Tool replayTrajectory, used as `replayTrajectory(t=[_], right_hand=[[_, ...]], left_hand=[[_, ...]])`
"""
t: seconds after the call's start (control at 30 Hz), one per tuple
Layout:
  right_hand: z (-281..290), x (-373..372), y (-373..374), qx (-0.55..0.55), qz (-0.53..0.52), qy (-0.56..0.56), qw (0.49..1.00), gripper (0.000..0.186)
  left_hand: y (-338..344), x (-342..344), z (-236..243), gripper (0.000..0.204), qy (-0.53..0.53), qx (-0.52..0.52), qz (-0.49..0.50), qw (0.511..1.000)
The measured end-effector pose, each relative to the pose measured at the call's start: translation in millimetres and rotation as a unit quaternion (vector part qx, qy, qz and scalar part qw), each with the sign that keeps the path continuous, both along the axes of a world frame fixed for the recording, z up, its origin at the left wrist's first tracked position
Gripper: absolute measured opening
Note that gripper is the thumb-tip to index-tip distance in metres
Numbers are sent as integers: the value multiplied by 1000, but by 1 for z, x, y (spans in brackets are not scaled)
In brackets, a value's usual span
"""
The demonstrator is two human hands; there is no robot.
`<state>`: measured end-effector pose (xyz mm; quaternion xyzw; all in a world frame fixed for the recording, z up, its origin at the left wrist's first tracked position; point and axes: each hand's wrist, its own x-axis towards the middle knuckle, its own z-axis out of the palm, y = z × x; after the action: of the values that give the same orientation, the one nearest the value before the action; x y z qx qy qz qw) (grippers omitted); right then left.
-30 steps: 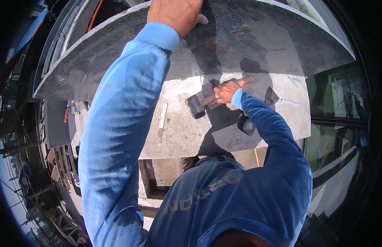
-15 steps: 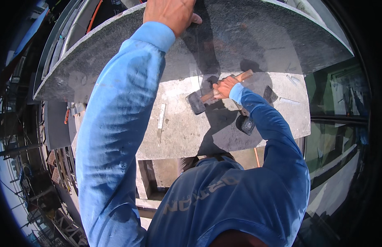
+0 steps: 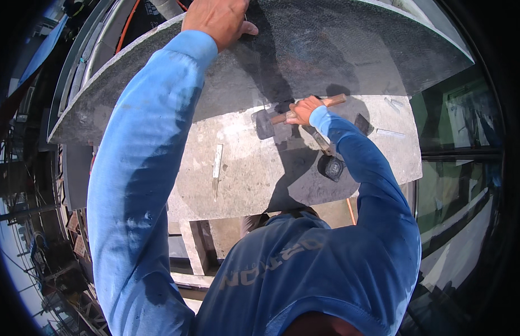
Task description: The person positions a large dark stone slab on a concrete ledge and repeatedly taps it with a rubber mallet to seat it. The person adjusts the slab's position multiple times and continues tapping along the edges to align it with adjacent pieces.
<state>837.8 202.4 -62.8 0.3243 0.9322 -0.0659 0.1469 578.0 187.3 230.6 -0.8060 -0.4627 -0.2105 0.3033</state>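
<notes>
My left hand (image 3: 218, 19) grips the far edge of a dark, curved stone-like slab (image 3: 394, 50), with fingertips partly hidden. The slab leans over a pale, stained board (image 3: 187, 168). My right hand (image 3: 302, 112) is wrapped round the wooden handle of a black-headed mallet (image 3: 263, 123), held low near the slab's lower edge. Beneath it lies another tool with a wooden handle and black head (image 3: 331, 167). A thin white strip (image 3: 217, 165) rests on the board at left, another pale strip (image 3: 390, 133) at right, beside a small dark piece (image 3: 362, 124).
Railings and bars (image 3: 24, 241) line the left, with a blue panel (image 3: 41, 50) and an orange hose or cable (image 3: 125, 28) behind the slab. Dark-framed glass panes (image 3: 456, 207) stand at right. A pale frame member (image 3: 193, 249) shows below the board.
My left hand and forearm have shifted left, with the slab's top edge. My right hand and the mallet have moved a little upward.
</notes>
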Motion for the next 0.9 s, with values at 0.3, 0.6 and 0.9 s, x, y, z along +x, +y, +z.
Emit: replayTrajectory(t=[0.3, 0.6, 0.9], right_hand=[[14, -31, -37, -22, -33, 4, 999, 79], [-7, -50, 3, -21, -59, -3, 998, 80], [-22, -18, -1, 11, 108, -4, 994, 81]], left_hand=[[-6, -1, 11, 77, 12, -1, 3, 1000], [-8, 4, 17, 73, 12, -15, 20, 1000], [-3, 8, 7, 60, -157, -122, 6, 980]])
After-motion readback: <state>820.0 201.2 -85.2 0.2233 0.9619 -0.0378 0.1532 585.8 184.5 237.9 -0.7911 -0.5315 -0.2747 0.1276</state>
